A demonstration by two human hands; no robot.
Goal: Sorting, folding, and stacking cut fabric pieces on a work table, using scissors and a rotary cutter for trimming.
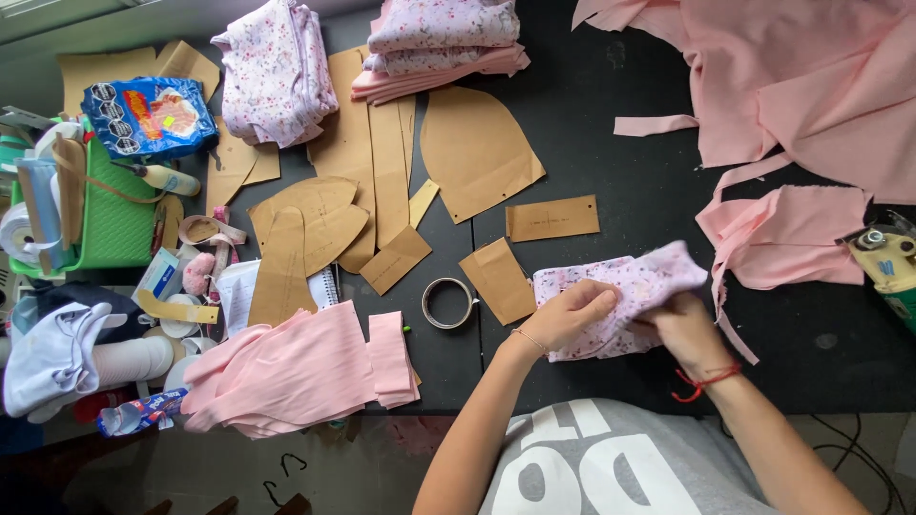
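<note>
My left hand (570,315) and my right hand (683,324) both grip a small bundle of pink floral fabric pieces (622,283) on the black table (611,143). The left hand pinches the bundle's left part, with a thin bracelet on its wrist. On the bundle's right part the right hand is closed, a red string tied around its wrist. A brown cardboard pattern piece (498,279) lies just left of the bundle. A ring of tape (447,303) sits further left.
Several brown pattern pieces (372,181) cover the table's middle. Floral fabric stacks (437,43) lie at the back. Plain pink cloth (811,86) fills the right, a folded pink pile (296,367) sits front left. A green basket (110,224) stands far left, a cutting tool (887,262) far right.
</note>
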